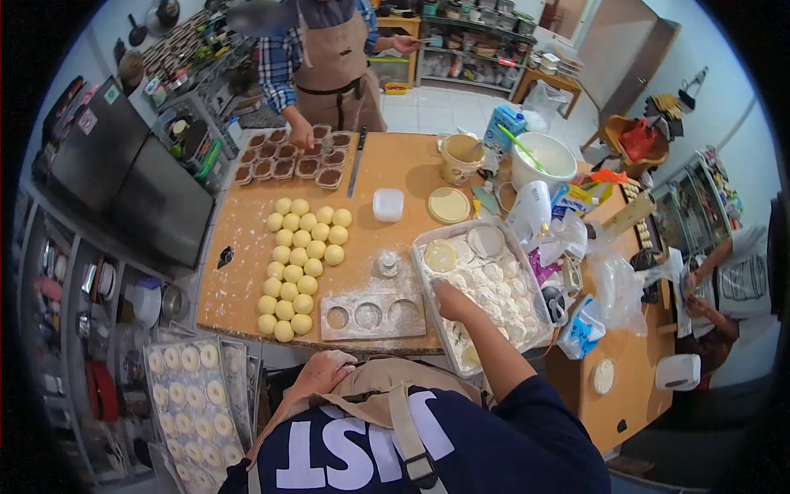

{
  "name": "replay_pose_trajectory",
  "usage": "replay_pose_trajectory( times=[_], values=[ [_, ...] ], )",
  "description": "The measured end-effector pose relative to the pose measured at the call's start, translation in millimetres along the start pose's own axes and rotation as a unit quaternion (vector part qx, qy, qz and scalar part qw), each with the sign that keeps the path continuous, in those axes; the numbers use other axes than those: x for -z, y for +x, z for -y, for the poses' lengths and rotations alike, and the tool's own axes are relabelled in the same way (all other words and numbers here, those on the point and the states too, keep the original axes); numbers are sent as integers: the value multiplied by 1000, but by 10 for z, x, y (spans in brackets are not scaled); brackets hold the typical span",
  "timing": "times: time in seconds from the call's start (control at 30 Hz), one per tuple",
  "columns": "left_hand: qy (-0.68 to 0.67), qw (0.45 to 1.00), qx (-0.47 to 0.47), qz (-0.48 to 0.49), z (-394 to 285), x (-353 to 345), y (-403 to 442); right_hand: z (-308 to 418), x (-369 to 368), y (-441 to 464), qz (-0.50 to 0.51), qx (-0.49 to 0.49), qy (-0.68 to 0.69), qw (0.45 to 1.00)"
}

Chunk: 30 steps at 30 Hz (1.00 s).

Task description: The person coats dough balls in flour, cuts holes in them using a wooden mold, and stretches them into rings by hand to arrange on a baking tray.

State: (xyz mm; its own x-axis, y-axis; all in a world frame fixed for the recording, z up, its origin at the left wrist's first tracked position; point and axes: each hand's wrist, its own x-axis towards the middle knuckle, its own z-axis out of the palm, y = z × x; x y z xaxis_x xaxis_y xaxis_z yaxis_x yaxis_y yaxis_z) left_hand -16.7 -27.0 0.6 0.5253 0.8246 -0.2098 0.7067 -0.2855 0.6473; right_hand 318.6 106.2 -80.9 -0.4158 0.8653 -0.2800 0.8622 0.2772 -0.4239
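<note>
My right hand (pixel 451 301) reaches over the left side of a white plastic tray (pixel 421 243), its fingers curled down toward the floury contents. Whatever those fingers hold is hidden. Floury white lumps (pixel 494 288) fill the tray, along with a few pale discs (pixel 442 256). My left hand (pixel 327 372), dusted with flour, lies against my apron at the table edge, fingers extended and nothing visible in them. In front of me is a floured wooden mold (pixel 373 316) with three round hollows. Beyond it stands a small flour-covered round piece (pixel 388 263). Rows of yellow dough balls (pixel 297 270) sit to its left.
Across the table (pixel 395 165), a person's hand (pixel 301 134) is over filled brown cups (pixel 284 151) near a long knife (pixel 357 162). A white bowl (pixel 543 160), a tub (pixel 459 160) and a mixer (pixel 529 212) stand right. Dough rings (pixel 193 403) fill trays at lower left.
</note>
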Motion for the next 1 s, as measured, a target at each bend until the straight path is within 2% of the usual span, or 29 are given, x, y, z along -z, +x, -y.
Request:
replay_pose_trajectory(
  times=[0.03, 0.27, 0.37, 0.47, 0.5, 0.6, 0.7, 0.8, 0.83, 0.93, 1.0],
  values=[
    [-8, 1000, 7, -10, -13, -15, -14, -9, 47, -18, 93, -39, 13, 995],
    [-28, 999, 15, -13, -78, -56, 52, 59, -89, -346, 94, -16, -10, 995],
    [-2, 1000, 6, -15, -78, -93, 118, -43, -251, -565, 74, 23, -9, 997],
    [-16, 1000, 2, 2, -94, -82, 208, -79, -315, -822, 101, 29, 0, 994],
    [-10, 1000, -21, -18, -65, -110, 237, -60, -329, -872, 108, 10, -15, 994],
    [9, 996, -69, -48, -4, -182, 313, -80, -342, -988, 133, 35, -24, 990],
    [22, 997, -72, -35, -58, -149, 377, -82, -443, -987, 161, -13, -7, 987],
    [27, 997, -65, -35, -110, -153, 391, 4, -270, -892, 255, -29, -63, 964],
    [29, 996, -68, -40, -111, -158, 401, 71, -170, -904, 234, -37, -64, 969],
    [43, 997, -58, -30, -109, -155, 408, -175, -213, -971, 72, -40, 57, 995],
    [46, 997, -51, -27, -82, -170, 394, -338, -80, -1048, 22, -65, 59, 996]
  ],
)
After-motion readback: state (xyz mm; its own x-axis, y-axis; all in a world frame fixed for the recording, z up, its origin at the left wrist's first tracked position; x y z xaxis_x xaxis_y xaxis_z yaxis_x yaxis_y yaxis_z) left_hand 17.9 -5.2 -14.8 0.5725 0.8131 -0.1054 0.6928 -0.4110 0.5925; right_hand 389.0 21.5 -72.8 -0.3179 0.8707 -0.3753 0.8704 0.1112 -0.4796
